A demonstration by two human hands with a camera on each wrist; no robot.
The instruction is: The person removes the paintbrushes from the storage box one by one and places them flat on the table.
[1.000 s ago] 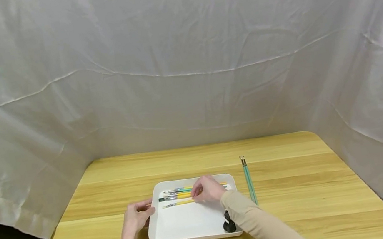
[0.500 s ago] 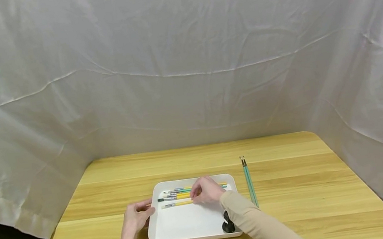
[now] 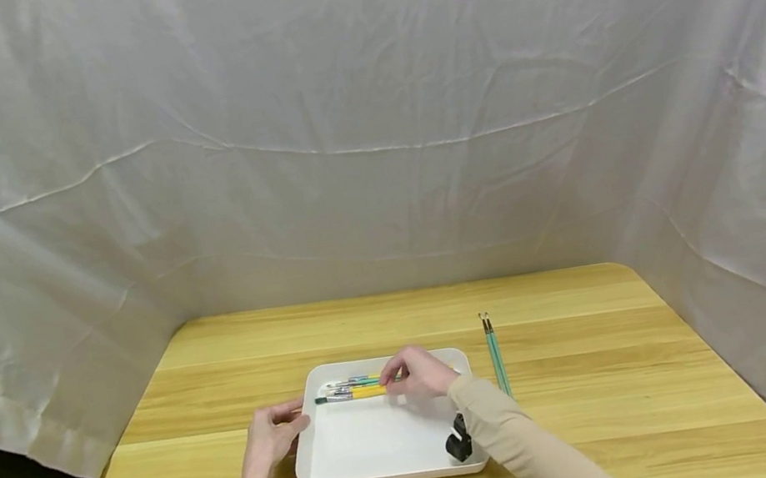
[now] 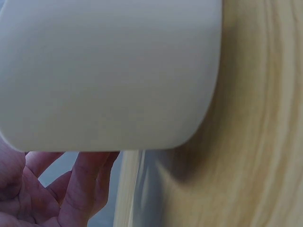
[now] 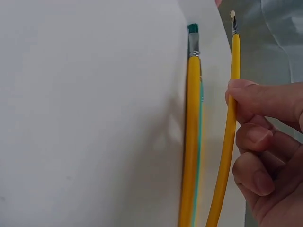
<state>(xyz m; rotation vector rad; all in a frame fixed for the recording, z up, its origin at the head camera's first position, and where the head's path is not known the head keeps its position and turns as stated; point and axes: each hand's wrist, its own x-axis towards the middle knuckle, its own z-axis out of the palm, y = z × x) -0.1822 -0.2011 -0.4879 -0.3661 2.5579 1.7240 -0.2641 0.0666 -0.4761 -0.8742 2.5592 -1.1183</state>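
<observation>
My right hand (image 3: 416,373) is over the far part of the white tray (image 3: 381,452). In the right wrist view its thumb and fingertip pinch the yellow handle of a thin paintbrush (image 5: 235,56), pale bristles upward, held above the tray floor. Beneath it lies a thicker yellow paintbrush (image 5: 193,85) with dark green bristles. A turquoise-handled brush (image 5: 199,142) lies right alongside that one. My left hand (image 3: 270,440) grips the tray's left side, thumb at the rim. From the left wrist, the tray wall (image 4: 113,85) hides part of the fingers (image 4: 85,189).
Two green-handled paintbrushes (image 3: 498,359) lie side by side on the wooden table (image 3: 603,371), right of the tray. Several brushes lie along the tray's far side, partly behind the right hand. A pale curtain (image 3: 382,188) surrounds the table on its far side and flanks.
The thin yellow brush, which lay nearest me in the row, has been lifted off the tray floor by my right hand and moved toward the other brushes. My left hand has stayed put.
</observation>
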